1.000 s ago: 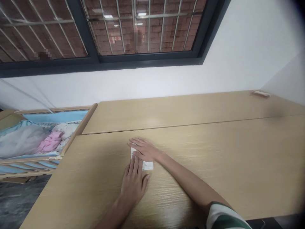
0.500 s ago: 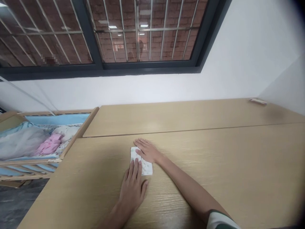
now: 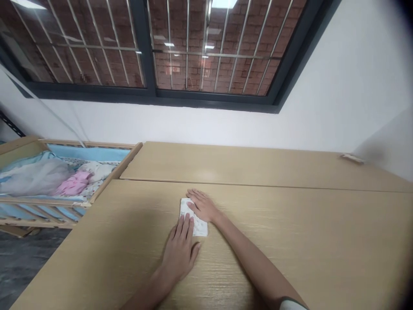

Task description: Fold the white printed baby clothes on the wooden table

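Note:
A small white rectangle with faint printing, which looks like a folded diaper (image 3: 200, 227), lies flat on the light wood tabletop (image 3: 306, 241). My left hand (image 3: 181, 247) rests palm down, its fingertips on the lower left part of the diaper and its thumb spread on the wood. From the right, my right hand (image 3: 202, 206) reaches across the upper edge. Its fingers lie flat, partly on the diaper and partly on the wood, hiding the top right corner. Neither hand grips anything.
On the left stands a wooden crib (image 3: 116, 178) with blue lining, a pink cloth (image 3: 75, 183) and bedding. A narrow board (image 3: 226, 165) runs along the wall behind the tabletop, with a small pale object (image 3: 352, 159) at its far right. Above is a barred window (image 3: 213, 97).
The camera view has tilted and shifted slightly. Both hands stay flat on the diaper in nearly the same places, and the diaper looks unmoved on the tabletop.

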`<control>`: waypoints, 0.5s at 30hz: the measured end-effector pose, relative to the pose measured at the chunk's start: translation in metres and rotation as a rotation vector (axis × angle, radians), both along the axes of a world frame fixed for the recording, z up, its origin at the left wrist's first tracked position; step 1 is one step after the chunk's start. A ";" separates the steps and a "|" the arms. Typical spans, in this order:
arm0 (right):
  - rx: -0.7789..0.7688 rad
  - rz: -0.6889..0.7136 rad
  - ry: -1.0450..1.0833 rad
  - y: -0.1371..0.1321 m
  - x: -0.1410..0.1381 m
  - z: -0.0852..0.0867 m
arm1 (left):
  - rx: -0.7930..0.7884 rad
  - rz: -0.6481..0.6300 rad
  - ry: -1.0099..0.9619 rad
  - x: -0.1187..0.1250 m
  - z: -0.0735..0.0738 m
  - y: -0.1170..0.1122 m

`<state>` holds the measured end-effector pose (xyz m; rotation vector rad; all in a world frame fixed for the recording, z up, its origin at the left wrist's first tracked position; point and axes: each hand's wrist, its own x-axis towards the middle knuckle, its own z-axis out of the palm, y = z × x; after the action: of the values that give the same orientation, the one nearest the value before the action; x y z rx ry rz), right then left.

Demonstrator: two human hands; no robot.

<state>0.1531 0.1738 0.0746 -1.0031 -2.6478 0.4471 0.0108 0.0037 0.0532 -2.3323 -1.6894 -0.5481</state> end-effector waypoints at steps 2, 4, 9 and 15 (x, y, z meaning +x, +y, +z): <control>0.004 -0.005 0.003 -0.001 -0.001 0.000 | -0.003 -0.006 -0.013 -0.001 -0.001 0.000; 0.007 -0.010 0.004 -0.001 -0.001 0.000 | -0.012 -0.016 -0.024 -0.001 -0.002 0.000; 0.008 -0.017 0.017 -0.002 0.000 0.001 | -0.014 -0.024 -0.020 -0.002 -0.004 0.001; 0.014 -0.014 0.022 -0.002 0.001 0.001 | -0.003 -0.011 0.012 -0.001 -0.003 0.000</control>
<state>0.1536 0.1720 0.0757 -1.0066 -2.6186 0.4342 0.0097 0.0039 0.0506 -2.3436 -1.6734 -0.5330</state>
